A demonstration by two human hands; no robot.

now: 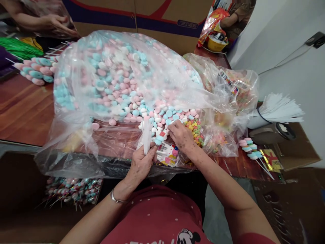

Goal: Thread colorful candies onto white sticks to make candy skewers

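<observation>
Taking the big bag [122, 67] of pink, blue and white candies as my landmark: far to its left, finished skewers [35, 69] are lying on the wooden table [22, 112], and behind them another person's hand [57, 23] is working, well apart from mine. Below the bag's left corner, off the table edge, more wrapped skewers [73, 191] are piling in a box. At the bag's open mouth I am clamping my left hand [141, 164] on a bunch of white sticks [147, 135], held upright, with one blue candy [157, 141] sitting just beside my thumb. My right hand [181, 135] is reaching into the spilled candies [162, 117] at the mouth, fingertips closing on one; whether it is already pinched I cannot tell. I judge I am mid-threading, picking the next piece, and the move ahead calls for lining its middle onto a stick tip without loosening the bunch. Right of the bag, a smaller bag [220, 135] of coloured sweets is crowding my wrist, then one finished skewer [250, 149] is lying near the table's right edge, beside a bundle of spare sticks [276, 110]. Open room is staying scarce: only the strip between bag mouth and near table edge.
</observation>
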